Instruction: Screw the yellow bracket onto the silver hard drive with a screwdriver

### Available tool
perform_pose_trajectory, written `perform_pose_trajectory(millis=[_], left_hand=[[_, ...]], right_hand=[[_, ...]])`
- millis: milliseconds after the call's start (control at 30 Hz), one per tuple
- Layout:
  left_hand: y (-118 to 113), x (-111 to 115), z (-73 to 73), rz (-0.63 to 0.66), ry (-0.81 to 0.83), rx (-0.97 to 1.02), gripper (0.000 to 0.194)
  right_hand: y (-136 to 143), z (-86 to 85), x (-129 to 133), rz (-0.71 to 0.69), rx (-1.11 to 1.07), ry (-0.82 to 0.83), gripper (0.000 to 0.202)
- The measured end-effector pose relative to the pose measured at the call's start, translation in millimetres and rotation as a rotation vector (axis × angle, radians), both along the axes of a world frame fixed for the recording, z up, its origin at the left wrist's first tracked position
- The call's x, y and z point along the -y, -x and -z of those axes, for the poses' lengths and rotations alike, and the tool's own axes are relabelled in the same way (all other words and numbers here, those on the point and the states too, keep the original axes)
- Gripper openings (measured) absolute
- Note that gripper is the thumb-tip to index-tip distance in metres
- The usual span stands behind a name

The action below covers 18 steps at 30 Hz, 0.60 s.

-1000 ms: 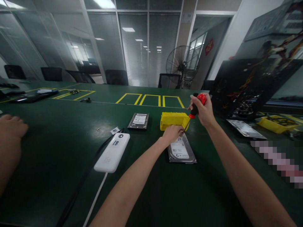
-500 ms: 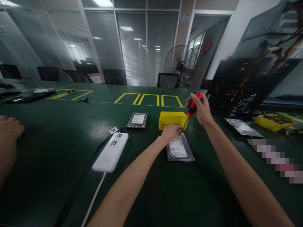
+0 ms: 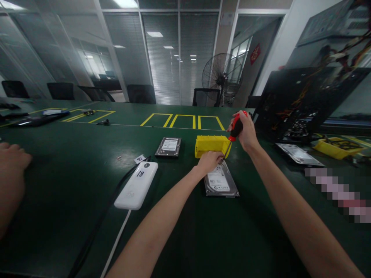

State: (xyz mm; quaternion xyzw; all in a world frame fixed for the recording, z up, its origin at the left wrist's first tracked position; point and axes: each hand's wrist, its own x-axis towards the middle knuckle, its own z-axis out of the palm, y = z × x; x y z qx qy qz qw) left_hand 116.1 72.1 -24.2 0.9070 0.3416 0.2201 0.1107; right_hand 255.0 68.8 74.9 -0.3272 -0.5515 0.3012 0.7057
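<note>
A red and black screwdriver (image 3: 236, 129) is gripped in my right hand (image 3: 247, 133), its shaft slanting down to the left. The tip ends by the far end of a hard drive (image 3: 222, 181), which lies label up on the green table. My left hand (image 3: 209, 162) rests over the drive's far left part, its fingers pinched together beside the screwdriver tip. What those fingers hold is too small to make out. Just behind them a yellow plastic bin (image 3: 211, 143) stands on its side, partly hidden by my left hand.
A second hard drive (image 3: 168, 146) lies to the left, with a white power bank (image 3: 137, 185) and its cables nearer. Another person's hand (image 3: 13, 158) is at the left edge. On the right are an open computer case (image 3: 301, 100), another drive (image 3: 300, 154) and a yellow bin (image 3: 336, 150).
The screwdriver handle has turned slightly in my right hand. My left hand and the hard drive keep their places; the whole view has shifted a little.
</note>
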Motion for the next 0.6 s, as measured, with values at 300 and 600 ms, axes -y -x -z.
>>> perform_pose_trajectory(millis=[300,600], left_hand=[[-0.8,-1.5,1.2,0.003,-0.009,-0.011,0.027],[0.5,1.0,-1.9,-0.002,0.018,-0.02,0.028]], right_hand=[[0.2,1.4,0.9,-0.027,0.021,0.006,0.029],[-3.3,-0.8,3.4,-0.021,0.105,-0.066,0.029]])
